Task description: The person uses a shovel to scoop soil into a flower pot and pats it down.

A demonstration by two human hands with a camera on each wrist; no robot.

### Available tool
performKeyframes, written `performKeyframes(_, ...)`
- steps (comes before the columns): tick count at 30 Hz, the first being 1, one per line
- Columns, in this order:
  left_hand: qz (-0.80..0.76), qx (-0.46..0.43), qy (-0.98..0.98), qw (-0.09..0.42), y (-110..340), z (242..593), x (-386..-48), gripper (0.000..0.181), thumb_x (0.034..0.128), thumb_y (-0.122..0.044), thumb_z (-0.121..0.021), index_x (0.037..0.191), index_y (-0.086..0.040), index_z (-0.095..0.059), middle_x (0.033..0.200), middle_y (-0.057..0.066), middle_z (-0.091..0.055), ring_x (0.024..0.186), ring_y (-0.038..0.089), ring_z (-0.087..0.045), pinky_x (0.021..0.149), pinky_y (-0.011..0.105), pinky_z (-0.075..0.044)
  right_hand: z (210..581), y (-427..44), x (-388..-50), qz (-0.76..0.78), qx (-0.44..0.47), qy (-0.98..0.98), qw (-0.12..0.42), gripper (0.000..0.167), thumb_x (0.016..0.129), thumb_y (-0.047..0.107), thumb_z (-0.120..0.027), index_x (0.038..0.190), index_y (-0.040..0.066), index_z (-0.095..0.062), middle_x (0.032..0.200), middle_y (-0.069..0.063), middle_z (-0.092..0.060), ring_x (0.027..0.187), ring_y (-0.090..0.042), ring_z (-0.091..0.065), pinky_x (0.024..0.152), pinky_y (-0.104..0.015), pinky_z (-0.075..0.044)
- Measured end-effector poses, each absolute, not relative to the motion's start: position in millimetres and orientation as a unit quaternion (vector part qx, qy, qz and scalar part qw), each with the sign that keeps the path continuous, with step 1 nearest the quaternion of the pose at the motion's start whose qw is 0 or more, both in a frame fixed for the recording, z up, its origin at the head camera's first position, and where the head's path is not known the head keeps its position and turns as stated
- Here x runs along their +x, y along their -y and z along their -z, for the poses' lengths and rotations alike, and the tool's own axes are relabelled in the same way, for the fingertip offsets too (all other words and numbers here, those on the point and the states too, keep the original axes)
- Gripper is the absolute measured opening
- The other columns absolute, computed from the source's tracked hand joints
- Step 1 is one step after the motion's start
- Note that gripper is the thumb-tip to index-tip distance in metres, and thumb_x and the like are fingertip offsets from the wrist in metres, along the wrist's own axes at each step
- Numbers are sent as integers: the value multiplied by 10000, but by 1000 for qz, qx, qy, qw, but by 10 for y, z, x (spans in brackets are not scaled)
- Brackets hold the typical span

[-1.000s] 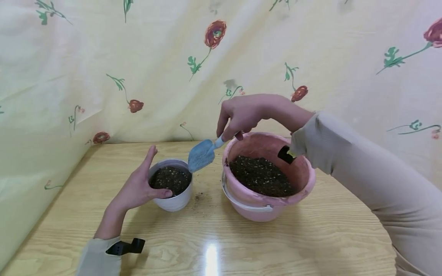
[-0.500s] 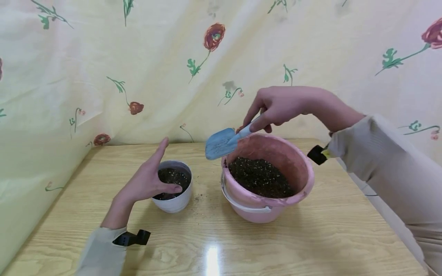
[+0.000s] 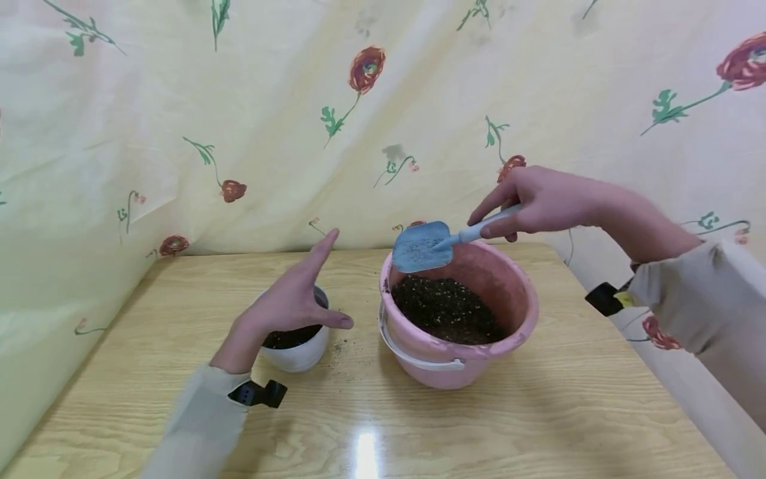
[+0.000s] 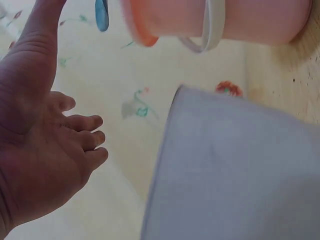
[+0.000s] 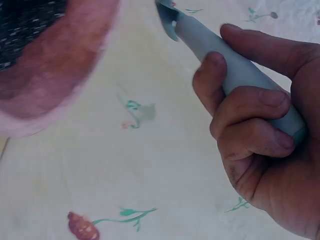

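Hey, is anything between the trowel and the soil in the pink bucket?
Nothing visible covers the soil. The right hand holds the trowel higher than the bucket's rim; only that rim's far side might need clearing.

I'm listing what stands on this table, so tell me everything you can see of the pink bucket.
The pink bucket is round and looks like plastic, with a thick rim and a stained inner wall. A white handle hangs against its near side. Dark, white-flecked soil lies inside, below the rim. It stands on the wooden table, right of the white pot in the head view. The right hand holds a blue trowel above it; no hand touches it.
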State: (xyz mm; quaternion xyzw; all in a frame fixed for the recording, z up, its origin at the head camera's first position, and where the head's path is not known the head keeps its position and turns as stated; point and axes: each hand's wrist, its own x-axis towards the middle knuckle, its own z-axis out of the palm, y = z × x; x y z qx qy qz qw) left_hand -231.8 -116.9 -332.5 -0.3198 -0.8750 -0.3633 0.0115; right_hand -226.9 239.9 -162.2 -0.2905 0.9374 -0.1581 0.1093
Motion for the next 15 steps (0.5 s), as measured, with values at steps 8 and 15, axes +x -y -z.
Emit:
performKeyframes(8, 342, -371, 863, -28, 842, 3251, -2416, 1350, 623, -526, -862, 1536, -293, 105, 1614, -3, 16, 1470, 191, -39, 1157, 461, -185, 1888, -2630, -2185, 174, -255, -947, 94, 275, 891, 270, -699, 1128, 133, -724, 519, 41, -481, 435, -93, -405, 445, -268, -389)
performKeyframes(15, 321, -398, 858, -31, 606, 3211, -2435, 1377, 617, -507, -877, 1542, -233, 105, 1618, 34, 13, 1472, 181, 26, 1166, 440, -137, 2090, -2774, -2172, 162, -261, -949, 68, 195, 872, 237, -719, 1052, 167, -749, 484, 90, -412, 417, -70, -364, 446, -249, -356)
